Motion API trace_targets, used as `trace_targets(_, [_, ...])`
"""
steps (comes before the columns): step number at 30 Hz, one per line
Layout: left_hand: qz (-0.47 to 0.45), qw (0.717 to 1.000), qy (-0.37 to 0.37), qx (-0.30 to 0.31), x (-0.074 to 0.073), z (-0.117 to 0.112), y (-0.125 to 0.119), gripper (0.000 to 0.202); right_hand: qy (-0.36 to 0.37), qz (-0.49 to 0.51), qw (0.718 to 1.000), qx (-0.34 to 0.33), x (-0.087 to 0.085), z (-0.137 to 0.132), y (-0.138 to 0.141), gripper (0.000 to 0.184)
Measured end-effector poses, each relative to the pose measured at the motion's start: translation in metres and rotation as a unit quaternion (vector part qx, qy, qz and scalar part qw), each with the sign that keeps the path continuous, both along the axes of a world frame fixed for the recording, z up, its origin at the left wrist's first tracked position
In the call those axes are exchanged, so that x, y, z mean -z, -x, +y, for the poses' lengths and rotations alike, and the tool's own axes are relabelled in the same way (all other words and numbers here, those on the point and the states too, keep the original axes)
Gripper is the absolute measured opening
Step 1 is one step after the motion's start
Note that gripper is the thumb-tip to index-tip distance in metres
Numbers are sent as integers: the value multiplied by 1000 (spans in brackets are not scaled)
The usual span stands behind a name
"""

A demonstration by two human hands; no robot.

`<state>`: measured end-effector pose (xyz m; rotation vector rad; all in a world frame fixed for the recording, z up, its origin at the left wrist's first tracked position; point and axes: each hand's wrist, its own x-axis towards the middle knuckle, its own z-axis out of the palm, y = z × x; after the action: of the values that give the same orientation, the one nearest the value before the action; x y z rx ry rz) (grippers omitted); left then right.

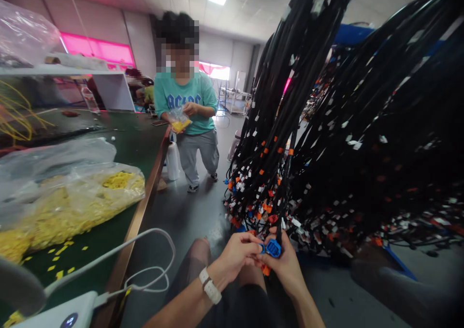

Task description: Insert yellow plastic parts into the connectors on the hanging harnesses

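Note:
My left hand (237,253), with a white watch on the wrist, pinches the left end of a small blue connector (272,248). My right hand (286,265) grips the same blue connector from the right and below. The connector hangs on a black cable coming down from a big bundle of black wire harnesses (290,125). Orange, white and blue plugs (253,197) dangle at the bundle's lower ends, just above my hands. An orange plug (266,270) shows under my right thumb.
A green-topped bench (137,144) runs along the left with plastic bags of small yellow parts (72,202), loose yellow pieces and a white power bank (61,313) with a white cable. A person in a teal shirt (188,105) stands ahead holding a small bag of yellow parts.

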<state>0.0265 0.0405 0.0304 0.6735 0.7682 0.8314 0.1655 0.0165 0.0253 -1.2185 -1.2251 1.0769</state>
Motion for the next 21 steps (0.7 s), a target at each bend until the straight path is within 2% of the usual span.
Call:
trace_targets(6, [3, 1000, -6, -10, 4, 0, -2, 21, 8, 3, 1000, -3, 1, 1, -1, 61])
trace_targets(11, [-19, 1000, -2, 13, 10, 2, 0, 20, 6, -2, 1000, 7, 1, 1, 1, 60])
trace_targets(16, [-44, 999, 1, 27, 8, 2, 1, 31, 5, -17, 1000, 18, 5, 3, 0, 58])
trace_targets(21, [1, 999, -47, 7, 5, 2, 2, 39, -1, -1, 1000, 8, 6, 3, 0, 60])
